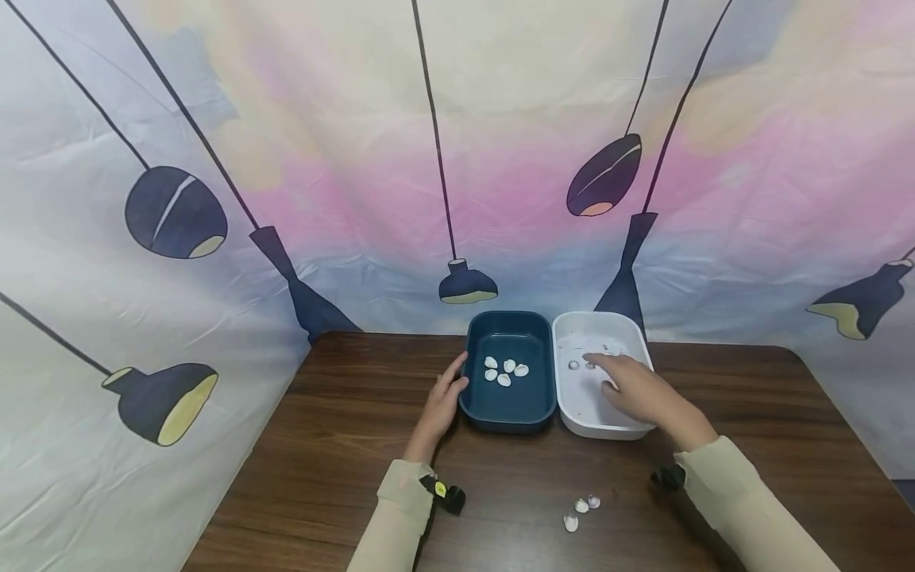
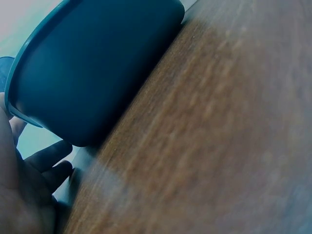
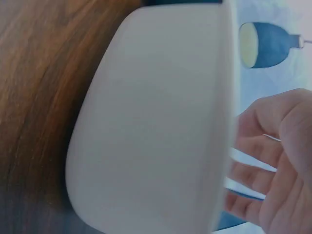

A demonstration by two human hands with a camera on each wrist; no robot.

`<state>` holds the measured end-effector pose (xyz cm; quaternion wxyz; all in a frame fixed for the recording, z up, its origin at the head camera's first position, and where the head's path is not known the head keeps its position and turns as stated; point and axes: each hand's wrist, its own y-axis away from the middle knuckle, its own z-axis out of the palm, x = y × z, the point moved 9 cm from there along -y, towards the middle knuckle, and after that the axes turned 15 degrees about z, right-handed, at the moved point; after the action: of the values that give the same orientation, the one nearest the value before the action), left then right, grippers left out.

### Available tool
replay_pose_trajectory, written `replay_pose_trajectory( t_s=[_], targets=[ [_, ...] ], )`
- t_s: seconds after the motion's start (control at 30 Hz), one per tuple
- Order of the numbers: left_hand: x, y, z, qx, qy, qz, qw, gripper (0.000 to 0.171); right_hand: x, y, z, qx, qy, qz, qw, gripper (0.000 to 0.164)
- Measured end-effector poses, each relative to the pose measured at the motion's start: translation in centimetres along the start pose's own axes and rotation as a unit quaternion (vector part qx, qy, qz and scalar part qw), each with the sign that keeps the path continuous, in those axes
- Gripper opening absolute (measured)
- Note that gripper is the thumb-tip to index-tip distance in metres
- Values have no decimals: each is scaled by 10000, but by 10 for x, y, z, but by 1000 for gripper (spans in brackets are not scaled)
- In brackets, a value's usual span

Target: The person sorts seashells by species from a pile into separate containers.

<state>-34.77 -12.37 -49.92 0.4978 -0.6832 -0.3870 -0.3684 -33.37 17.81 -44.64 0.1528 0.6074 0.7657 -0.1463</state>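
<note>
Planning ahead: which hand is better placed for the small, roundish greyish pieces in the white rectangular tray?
Probably the right hand: it reaches over the white tray, near the pieces. The left hand touches the dark teal rectangular tray.

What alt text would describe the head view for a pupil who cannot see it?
A right hand reaches into a white tray; the left hand touches a teal tray holding five white shells. Three other shells lie on the wooden table.

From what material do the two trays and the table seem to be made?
Dark teal tray: probably plastic, smooth, satin; even colour and rounded corners.
White tray: likely plastic too, smooth; rounded, seamless-looking wall.
Table: wood or wood-look laminate, I cannot tell; brown streaked grain, slight sheen.
</note>
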Motion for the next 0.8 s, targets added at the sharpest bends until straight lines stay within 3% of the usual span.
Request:
replay_pose_trajectory(
  t_s=[0.33, 0.5, 0.67, 0.8],
  targets=[
    [-2, 0, 0, -31, -2, -5, 10000, 50, -37, 43, -12, 664, -226, -893, 9935, 19],
    [0, -1, 0, -23, -8, 5, 10000, 50, -51, 65, -7, 802, -278, -1448, 9858, 17],
    [-1, -2, -1, 25, -7, -31, 10000, 50, -56, 77, 2, 759, -158, -1667, 9830, 22],
    [-2, -1, -1, 4, -22, -65, 10000, 50, -58, 83, 11, 465, -70, -1627, 9856, 23]
  ],
)
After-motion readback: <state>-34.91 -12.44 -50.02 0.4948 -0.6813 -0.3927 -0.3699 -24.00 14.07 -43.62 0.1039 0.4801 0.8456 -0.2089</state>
